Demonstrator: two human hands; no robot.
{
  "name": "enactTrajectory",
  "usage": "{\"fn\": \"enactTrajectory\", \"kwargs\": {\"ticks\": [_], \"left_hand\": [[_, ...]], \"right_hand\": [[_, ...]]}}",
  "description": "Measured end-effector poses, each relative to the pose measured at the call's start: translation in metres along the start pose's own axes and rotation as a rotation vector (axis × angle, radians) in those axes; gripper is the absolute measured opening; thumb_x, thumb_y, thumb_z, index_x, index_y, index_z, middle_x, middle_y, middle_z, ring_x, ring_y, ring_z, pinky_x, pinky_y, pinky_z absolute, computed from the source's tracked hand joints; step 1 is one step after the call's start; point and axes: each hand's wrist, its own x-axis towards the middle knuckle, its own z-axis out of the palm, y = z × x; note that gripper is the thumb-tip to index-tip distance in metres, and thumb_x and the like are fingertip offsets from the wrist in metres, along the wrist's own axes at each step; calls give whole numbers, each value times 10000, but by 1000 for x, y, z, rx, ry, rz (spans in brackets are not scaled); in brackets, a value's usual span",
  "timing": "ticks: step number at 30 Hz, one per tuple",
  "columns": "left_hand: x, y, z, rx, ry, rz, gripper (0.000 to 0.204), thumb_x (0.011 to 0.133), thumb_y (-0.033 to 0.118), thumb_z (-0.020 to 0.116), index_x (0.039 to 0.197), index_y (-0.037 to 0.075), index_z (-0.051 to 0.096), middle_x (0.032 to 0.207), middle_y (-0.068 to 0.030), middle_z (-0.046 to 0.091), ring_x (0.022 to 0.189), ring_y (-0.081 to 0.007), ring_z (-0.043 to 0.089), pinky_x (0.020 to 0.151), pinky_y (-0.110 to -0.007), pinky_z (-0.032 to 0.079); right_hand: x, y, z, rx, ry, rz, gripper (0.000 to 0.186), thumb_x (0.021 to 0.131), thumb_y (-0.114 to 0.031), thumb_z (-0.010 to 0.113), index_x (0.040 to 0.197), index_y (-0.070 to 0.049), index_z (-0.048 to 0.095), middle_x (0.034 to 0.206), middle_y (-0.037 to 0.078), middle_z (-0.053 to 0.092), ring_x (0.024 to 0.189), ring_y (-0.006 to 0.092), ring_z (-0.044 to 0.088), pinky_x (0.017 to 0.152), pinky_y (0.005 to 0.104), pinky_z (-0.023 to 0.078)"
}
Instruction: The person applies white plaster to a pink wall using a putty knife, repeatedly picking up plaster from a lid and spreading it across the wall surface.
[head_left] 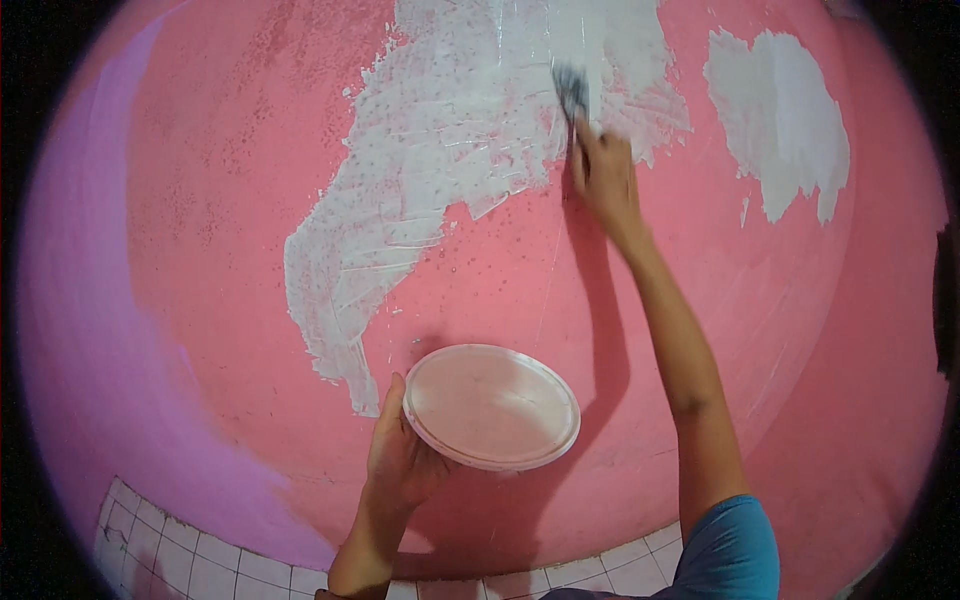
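Observation:
Against the upper part of the pink wall, my right hand (606,175) grips a putty knife (571,92) by its handle. Its blade lies on the patch of wet white putty (420,150), which is streaked with ridges and runs down to the lower left. Lower and nearer to me, my left hand (410,455) holds a pale round plastic lid (490,405) from its left side and underneath. A thin whitish smear covers the lid's face. My left fingers are partly hidden behind it.
A separate white putty patch (780,120) is at the upper right of the pink wall (240,300). Purple paint (75,280) covers the far left. White tiles (210,560) run along the bottom, and a dark object (945,300) stands at the right edge.

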Motion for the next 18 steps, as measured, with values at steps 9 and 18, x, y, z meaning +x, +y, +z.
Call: {"fn": "enactTrajectory", "kwargs": {"ticks": [9, 18], "left_hand": [[-1, 1, 2, -21, -43, -14, 646, 995, 477, 128, 1351, -5, 369, 1333, -183, 455, 1218, -303, 474, 1015, -443, 419], [-1, 0, -1, -48, -29, -21, 653, 992, 486, 123, 1353, -1, 365, 1319, -177, 466, 1210, -295, 479, 1006, -441, 425]], "right_hand": [[81, 3, -1, 36, 93, -9, 345, 847, -111, 567, 1180, -25, 584, 800, 208, 550, 784, 363, 507, 731, 445, 430], [115, 20, 30, -93, 53, -31, 343, 853, -138, 554, 1169, -6, 579, 797, 236, 567, 779, 386, 517, 723, 462, 433]]}}
